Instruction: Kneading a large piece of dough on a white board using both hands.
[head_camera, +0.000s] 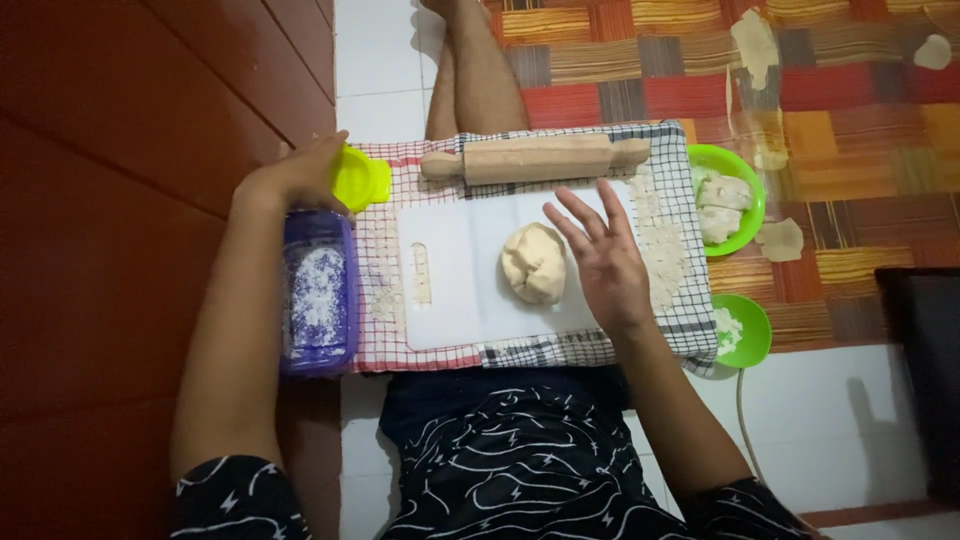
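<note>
A pale lump of dough (534, 262) lies on a white cutting board (450, 290) that rests on a checked cloth (560, 350) across my lap. My right hand (600, 258) hovers just right of the dough, fingers spread, holding nothing. At the cloth's far left corner my left hand (298, 172) grips a yellow-green lid (360, 180), just above a purple tub of flour (318, 292). A wooden rolling pin (535, 159) lies along the far edge of the cloth. Loose flour (660, 240) is scattered on the board's right side.
A green bowl (745, 175) with dough pieces sits right of the cloth, and a smaller green bowl (745, 330) with flour is nearer me. Flattened dough pieces (780, 238) lie on a colourful woven mat (850, 90). A red wooden wall (120, 200) runs along the left.
</note>
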